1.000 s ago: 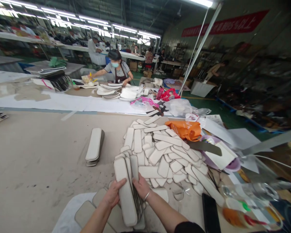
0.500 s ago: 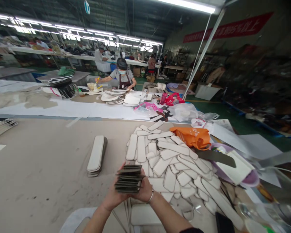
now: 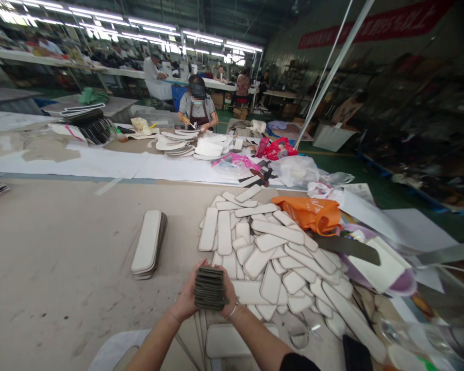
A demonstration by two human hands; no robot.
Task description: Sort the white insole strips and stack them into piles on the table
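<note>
Between my two hands is a stack of dark-edged flat strips (image 3: 209, 288), its ends facing me. My left hand (image 3: 188, 294) grips the stack's left side, and my right hand (image 3: 229, 292), with a bracelet at the wrist, presses on its right side. Beyond and to the left, a neat pile of pale rounded strips (image 3: 148, 241) lies on the table. Just right of my hands spreads a loose heap of pale rounded strips (image 3: 270, 280). One wide pale piece (image 3: 232, 340) lies beneath my right forearm.
Scissors (image 3: 300, 337) and a black phone (image 3: 357, 353) lie at the near right. An orange bag (image 3: 311, 212) and a purple basin (image 3: 408, 283) border the heap. Across the table (image 3: 81, 232), a co-worker (image 3: 197, 105) sits behind piles of white pieces (image 3: 176, 142).
The strips between my hands were uneven and are now squared into a tidier block. My view has shifted slightly. The co-worker's arm has drawn in from the pale bag toward the body.
</note>
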